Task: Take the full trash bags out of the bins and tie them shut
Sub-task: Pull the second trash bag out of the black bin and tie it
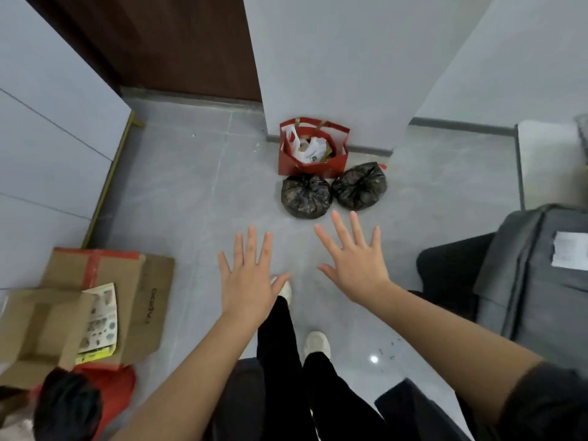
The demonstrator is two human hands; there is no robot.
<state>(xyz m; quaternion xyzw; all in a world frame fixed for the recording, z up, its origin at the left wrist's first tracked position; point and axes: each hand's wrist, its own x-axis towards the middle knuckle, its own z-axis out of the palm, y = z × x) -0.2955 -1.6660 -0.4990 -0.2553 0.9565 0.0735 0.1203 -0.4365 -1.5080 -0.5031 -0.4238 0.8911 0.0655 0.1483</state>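
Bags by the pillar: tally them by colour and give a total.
Black trash bags, tied shut: 2, the left black bag and the right black bag
Red paper bag, open with white plastic inside: 1
Total: 3

Bare forearms on both sides, no watch or rings on the left hand (251,278) or right hand (356,268). A dark grey short sleeve (547,405) caps the right arm. Black trousers (280,361) below, and off-white sneakers (316,343) underneath.
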